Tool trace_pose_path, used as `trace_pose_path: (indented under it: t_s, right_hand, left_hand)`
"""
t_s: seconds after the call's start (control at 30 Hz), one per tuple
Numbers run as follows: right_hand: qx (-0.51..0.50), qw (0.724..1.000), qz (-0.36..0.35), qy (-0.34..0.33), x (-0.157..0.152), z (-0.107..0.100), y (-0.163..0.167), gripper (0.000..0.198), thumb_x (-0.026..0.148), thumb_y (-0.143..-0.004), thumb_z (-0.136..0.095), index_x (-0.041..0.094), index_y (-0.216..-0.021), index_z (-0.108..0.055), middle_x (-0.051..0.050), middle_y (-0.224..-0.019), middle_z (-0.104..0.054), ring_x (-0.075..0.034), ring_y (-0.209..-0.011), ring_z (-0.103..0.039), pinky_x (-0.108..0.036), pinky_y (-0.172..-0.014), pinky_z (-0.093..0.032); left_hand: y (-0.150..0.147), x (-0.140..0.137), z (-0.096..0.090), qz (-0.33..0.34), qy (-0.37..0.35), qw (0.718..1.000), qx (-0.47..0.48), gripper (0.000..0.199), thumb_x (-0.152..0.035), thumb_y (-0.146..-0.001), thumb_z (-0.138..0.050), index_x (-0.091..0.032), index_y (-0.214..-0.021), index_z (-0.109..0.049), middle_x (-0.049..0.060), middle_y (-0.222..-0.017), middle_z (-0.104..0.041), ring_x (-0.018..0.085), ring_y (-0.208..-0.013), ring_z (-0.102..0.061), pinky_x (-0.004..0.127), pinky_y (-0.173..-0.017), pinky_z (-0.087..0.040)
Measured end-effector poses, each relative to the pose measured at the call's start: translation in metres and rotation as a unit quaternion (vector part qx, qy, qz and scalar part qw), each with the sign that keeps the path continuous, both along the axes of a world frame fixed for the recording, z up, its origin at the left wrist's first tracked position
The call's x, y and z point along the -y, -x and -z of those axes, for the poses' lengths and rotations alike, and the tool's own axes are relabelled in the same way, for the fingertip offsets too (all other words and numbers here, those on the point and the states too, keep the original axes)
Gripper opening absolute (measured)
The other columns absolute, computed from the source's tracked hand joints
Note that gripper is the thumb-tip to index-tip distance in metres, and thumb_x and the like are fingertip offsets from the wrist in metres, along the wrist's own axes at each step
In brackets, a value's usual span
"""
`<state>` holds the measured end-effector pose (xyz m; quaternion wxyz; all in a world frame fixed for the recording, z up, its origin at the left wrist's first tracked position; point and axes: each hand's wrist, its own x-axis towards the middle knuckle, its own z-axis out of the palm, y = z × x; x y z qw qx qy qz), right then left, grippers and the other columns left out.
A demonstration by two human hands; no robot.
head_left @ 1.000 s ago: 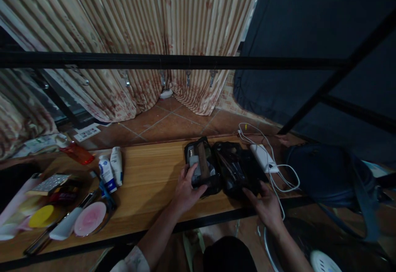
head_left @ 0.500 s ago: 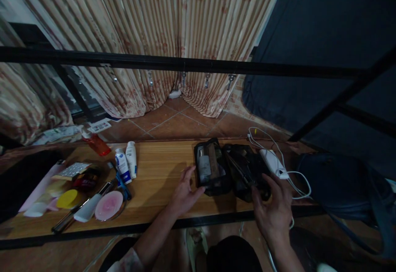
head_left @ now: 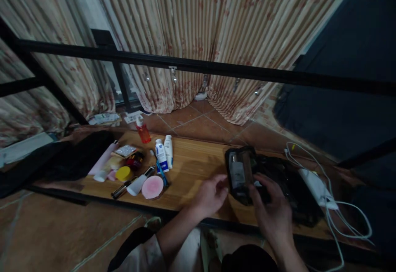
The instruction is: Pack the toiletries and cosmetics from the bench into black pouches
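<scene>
A black pouch (head_left: 239,195) with a see-through top sits at the right part of the wooden bench; a pale item and a brown strip show inside. My right hand (head_left: 274,208) is at its right side, thumb and fingers closing on the pouch's edge. Just left of the pouch is my left hand (head_left: 207,198), fingers loosely bent and apart, with nothing seen in it. Beyond my right hand lies a second black case (head_left: 305,200), partly covered by the hand and dim.
The wooden bench (head_left: 192,156) holds a pink round container (head_left: 152,187), a blue toothbrush (head_left: 161,171), white-and-blue tubes (head_left: 161,156), a yellow lid (head_left: 123,174) and a red pump bottle (head_left: 143,133). A white power strip (head_left: 318,189) with cables lies right. A black rail (head_left: 192,64) crosses behind.
The view has swung left, so things sit further right. My right hand has moved from the right case to the left pouch. My left hand has drawn its fingers in.
</scene>
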<state>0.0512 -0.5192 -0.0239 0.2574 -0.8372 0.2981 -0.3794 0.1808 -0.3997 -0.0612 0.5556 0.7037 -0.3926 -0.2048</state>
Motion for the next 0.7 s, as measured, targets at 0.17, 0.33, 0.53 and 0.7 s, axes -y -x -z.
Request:
trace_pose_path:
  t_s: [0.17, 0.33, 0.53, 0.7]
  right_hand:
    - [0.008, 0.989, -0.085, -0.121, -0.041, 0.007, -0.057, 0.031, 0.043, -0.083, -0.054, 0.021, -0.103, -0.064, -0.008, -0.112, -0.065, -0.025, -0.104, -0.059, -0.042, -0.093, -0.044]
    - [0.028, 0.971, -0.168, -0.169, -0.073, 0.013, -0.114, 0.029, 0.04, -0.082, -0.055, 0.019, -0.099, -0.066, -0.009, -0.101, -0.069, -0.024, -0.095, -0.063, -0.039, -0.086, -0.048]
    - [0.101, 0.949, -0.197, -0.224, -0.114, 0.031, -0.149, 0.025, 0.036, -0.082, -0.056, 0.018, -0.095, -0.067, -0.009, -0.092, -0.071, -0.022, -0.086, -0.065, -0.035, -0.079, -0.051]
    - [0.077, 0.947, -0.201, -0.24, -0.12, 0.044, -0.152, 0.024, 0.035, -0.082, -0.055, 0.018, -0.094, -0.066, -0.008, -0.094, -0.071, -0.021, -0.088, -0.065, -0.034, -0.081, -0.051]
  left_hand:
    - [-0.024, -0.02, -0.035, -0.037, 0.088, 0.995, -0.006, 0.032, -0.021, -0.087, -0.047, -0.019, -0.116, -0.059, 0.004, -0.1, -0.07, 0.013, -0.088, -0.067, 0.024, -0.078, -0.054]
    - [-0.058, -0.057, -0.047, -0.137, 0.121, 0.983, -0.006, 0.026, -0.022, -0.088, -0.048, -0.018, -0.109, -0.063, 0.003, -0.092, -0.071, 0.013, -0.087, -0.066, 0.024, -0.083, -0.052]
    - [-0.076, -0.09, -0.036, -0.211, 0.114, 0.97, -0.03, 0.026, -0.021, -0.086, -0.05, -0.018, -0.109, -0.063, 0.003, -0.093, -0.071, 0.013, -0.083, -0.066, 0.023, -0.076, -0.053]
    - [-0.073, -0.103, -0.033, -0.2, 0.096, 0.975, -0.011, 0.027, -0.022, -0.088, -0.047, -0.019, -0.108, -0.065, 0.004, -0.095, -0.071, 0.014, -0.085, -0.066, 0.024, -0.078, -0.053]
